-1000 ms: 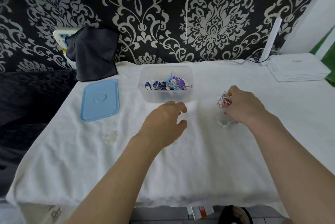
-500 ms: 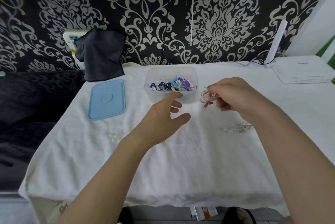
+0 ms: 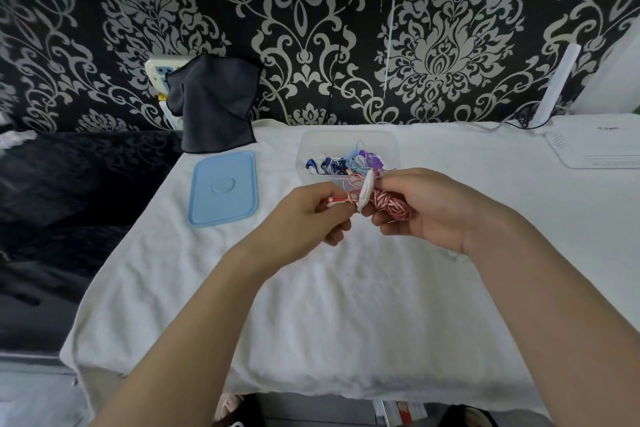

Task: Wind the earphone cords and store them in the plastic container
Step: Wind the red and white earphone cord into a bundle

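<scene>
A red-and-white striped earphone cord is bunched between both hands, just in front of the clear plastic container. My right hand grips the wound bundle. My left hand pinches the cord's red end by its white inline piece. The container sits at the middle back of the table and holds several wound blue and purple earphone cords. Its light blue lid lies flat to the left.
A white towel covers the table. A dark cloth hangs over a power strip at the back left. A white router with an upright antenna stands at the back right. The patterned wall runs behind.
My right hand has carried the red-and-white cord from the table's right side to the middle. My left hand has come up and taken hold of the cord's end.
</scene>
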The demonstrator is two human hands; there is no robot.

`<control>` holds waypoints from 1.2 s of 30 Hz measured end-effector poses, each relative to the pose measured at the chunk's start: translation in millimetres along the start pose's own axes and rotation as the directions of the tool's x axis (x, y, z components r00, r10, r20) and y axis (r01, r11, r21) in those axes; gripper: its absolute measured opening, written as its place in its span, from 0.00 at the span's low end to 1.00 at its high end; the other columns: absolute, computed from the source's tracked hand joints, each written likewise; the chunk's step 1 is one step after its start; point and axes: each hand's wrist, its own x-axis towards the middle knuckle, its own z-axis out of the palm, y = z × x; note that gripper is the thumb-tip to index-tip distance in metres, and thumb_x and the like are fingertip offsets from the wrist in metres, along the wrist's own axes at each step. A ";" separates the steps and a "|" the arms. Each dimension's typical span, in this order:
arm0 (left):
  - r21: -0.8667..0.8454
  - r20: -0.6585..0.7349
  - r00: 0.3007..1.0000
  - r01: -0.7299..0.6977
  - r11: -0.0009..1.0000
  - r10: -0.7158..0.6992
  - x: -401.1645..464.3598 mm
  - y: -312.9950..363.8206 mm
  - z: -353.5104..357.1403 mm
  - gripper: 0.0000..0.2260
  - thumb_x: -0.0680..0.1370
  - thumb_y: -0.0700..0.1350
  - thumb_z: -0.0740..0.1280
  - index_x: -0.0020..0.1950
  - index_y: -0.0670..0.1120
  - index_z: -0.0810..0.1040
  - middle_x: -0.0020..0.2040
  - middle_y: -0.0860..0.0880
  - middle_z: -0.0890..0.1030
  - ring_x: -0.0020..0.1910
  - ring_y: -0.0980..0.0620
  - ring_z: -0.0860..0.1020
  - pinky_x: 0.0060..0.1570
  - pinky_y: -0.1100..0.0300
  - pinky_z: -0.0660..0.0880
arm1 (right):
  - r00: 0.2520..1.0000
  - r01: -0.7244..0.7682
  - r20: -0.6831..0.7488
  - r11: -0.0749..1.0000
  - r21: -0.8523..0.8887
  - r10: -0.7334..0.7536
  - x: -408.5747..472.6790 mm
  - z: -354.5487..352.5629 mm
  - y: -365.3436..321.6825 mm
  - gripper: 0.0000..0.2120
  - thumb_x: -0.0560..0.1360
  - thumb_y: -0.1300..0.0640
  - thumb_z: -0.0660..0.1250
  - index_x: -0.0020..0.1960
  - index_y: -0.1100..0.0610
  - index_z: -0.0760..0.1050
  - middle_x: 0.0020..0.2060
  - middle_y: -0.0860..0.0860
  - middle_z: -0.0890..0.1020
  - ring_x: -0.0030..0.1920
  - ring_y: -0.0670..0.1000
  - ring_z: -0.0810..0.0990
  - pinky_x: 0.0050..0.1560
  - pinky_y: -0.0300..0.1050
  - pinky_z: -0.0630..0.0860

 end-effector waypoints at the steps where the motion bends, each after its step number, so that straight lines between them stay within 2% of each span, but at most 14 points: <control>1: 0.014 0.004 1.000 0.005 1.000 -0.005 -1.1 -1.3 -2.6 0.05 0.82 0.41 0.66 0.49 0.45 0.81 0.36 0.51 0.81 0.33 0.54 0.78 0.41 0.59 0.80 | 1.000 -0.006 0.014 1.000 0.014 0.005 0.5 2.0 0.3 0.14 0.82 0.58 0.59 0.48 0.62 0.82 0.38 0.56 0.83 0.34 0.50 0.80 0.37 0.42 0.79; 4: 0.030 0.013 1.000 0.019 0.999 -0.020 -3.6 -1.8 -9.2 0.05 0.82 0.42 0.65 0.50 0.43 0.80 0.35 0.50 0.79 0.32 0.54 0.76 0.39 0.62 0.78 | 0.999 -0.034 0.026 0.998 0.054 0.033 2.6 7.9 3.0 0.17 0.83 0.49 0.59 0.50 0.60 0.79 0.42 0.58 0.84 0.37 0.53 0.82 0.45 0.49 0.80; 7: 0.061 0.012 0.998 0.053 0.997 -0.054 -5.6 0.8 -13.9 0.08 0.82 0.43 0.65 0.44 0.44 0.77 0.33 0.51 0.75 0.31 0.54 0.73 0.37 0.62 0.75 | 0.996 -0.056 0.062 0.998 0.000 0.056 5.7 15.8 6.7 0.22 0.81 0.38 0.59 0.49 0.56 0.78 0.42 0.56 0.84 0.39 0.55 0.83 0.51 0.52 0.80; 9: 0.067 0.021 0.995 0.099 0.993 -0.101 -7.0 0.9 -15.9 0.11 0.82 0.44 0.63 0.40 0.45 0.74 0.31 0.52 0.73 0.31 0.53 0.71 0.37 0.59 0.73 | 0.993 -0.032 0.110 0.999 -0.042 0.036 5.9 24.8 9.3 0.21 0.78 0.37 0.63 0.48 0.55 0.80 0.42 0.55 0.83 0.41 0.55 0.83 0.53 0.53 0.80; 11: 0.040 0.051 0.989 0.135 0.990 -0.137 -8.7 -0.5 -19.2 0.12 0.83 0.45 0.61 0.40 0.46 0.72 0.31 0.54 0.71 0.31 0.53 0.69 0.38 0.56 0.71 | 0.996 0.006 0.088 0.998 -0.063 -0.001 8.1 33.7 12.5 0.19 0.76 0.41 0.70 0.52 0.58 0.80 0.42 0.55 0.82 0.41 0.54 0.84 0.53 0.53 0.81; 14: 0.025 0.049 0.986 0.161 0.987 -0.162 -9.9 -4.1 -25.3 0.13 0.83 0.46 0.61 0.39 0.46 0.72 0.31 0.54 0.70 0.31 0.53 0.68 0.39 0.55 0.69 | 0.999 0.049 0.018 0.999 -0.004 -0.049 12.2 40.8 15.0 0.15 0.74 0.51 0.75 0.51 0.62 0.77 0.40 0.55 0.82 0.38 0.53 0.84 0.44 0.48 0.83; 17: 0.043 0.015 0.989 0.148 0.988 -0.149 -10.4 -7.7 -32.4 0.11 0.82 0.46 0.63 0.42 0.44 0.77 0.32 0.52 0.74 0.31 0.53 0.71 0.38 0.56 0.71 | 0.997 0.077 0.007 0.995 0.061 -0.078 16.1 46.3 13.3 0.13 0.76 0.55 0.73 0.52 0.65 0.78 0.38 0.55 0.82 0.36 0.54 0.83 0.41 0.47 0.81; 20: 0.082 -0.012 0.991 0.133 0.988 -0.133 -11.8 -12.0 -40.0 0.11 0.82 0.46 0.66 0.48 0.39 0.79 0.34 0.51 0.77 0.33 0.53 0.74 0.38 0.59 0.74 | 0.995 0.104 0.005 0.992 0.071 -0.105 19.7 53.1 12.1 0.05 0.77 0.59 0.70 0.48 0.61 0.78 0.36 0.54 0.82 0.34 0.55 0.82 0.37 0.46 0.79; 23: 0.105 -0.058 0.985 0.167 0.980 -0.161 -13.1 -20.6 -54.7 0.07 0.81 0.42 0.65 0.50 0.42 0.82 0.37 0.51 0.81 0.32 0.54 0.76 0.37 0.60 0.75 | 0.994 0.106 -0.007 0.993 0.060 -0.105 21.5 58.1 11.8 0.03 0.77 0.62 0.68 0.48 0.63 0.78 0.37 0.56 0.83 0.33 0.54 0.81 0.32 0.44 0.77; 26: 0.259 -0.184 0.962 0.245 0.934 -0.201 -16.7 -38.1 -78.1 0.09 0.81 0.39 0.62 0.48 0.47 0.81 0.39 0.51 0.82 0.32 0.54 0.77 0.36 0.61 0.76 | 0.992 0.126 -0.010 0.992 0.027 -0.126 23.1 59.9 11.5 0.03 0.77 0.64 0.67 0.47 0.62 0.78 0.36 0.55 0.83 0.32 0.52 0.80 0.30 0.42 0.75; 29: 0.451 -0.255 0.942 0.314 0.835 -0.216 -25.0 -55.0 -93.7 0.08 0.80 0.40 0.62 0.47 0.49 0.80 0.41 0.52 0.81 0.35 0.53 0.77 0.34 0.63 0.73 | 0.991 0.137 -0.001 0.991 0.002 -0.137 26.0 63.6 11.9 0.03 0.76 0.64 0.67 0.48 0.63 0.79 0.38 0.57 0.84 0.31 0.51 0.79 0.29 0.42 0.74; 32: 0.513 -0.219 0.946 0.319 0.797 -0.238 -30.5 -63.7 -97.5 0.04 0.78 0.41 0.67 0.48 0.50 0.80 0.43 0.53 0.80 0.36 0.55 0.76 0.31 0.66 0.69 | 0.992 0.126 -0.004 0.992 -0.012 -0.126 29.6 70.2 12.5 0.05 0.75 0.65 0.68 0.50 0.64 0.80 0.40 0.59 0.86 0.29 0.50 0.77 0.28 0.41 0.73; 36: 0.561 -0.156 0.954 0.298 0.772 -0.255 -34.1 -70.6 -95.8 0.05 0.75 0.43 0.72 0.48 0.51 0.80 0.45 0.52 0.80 0.35 0.55 0.75 0.28 0.70 0.69 | 0.994 0.107 0.011 0.994 -0.039 -0.106 34.3 78.9 14.0 0.08 0.73 0.65 0.70 0.52 0.62 0.82 0.45 0.61 0.86 0.28 0.49 0.76 0.27 0.40 0.72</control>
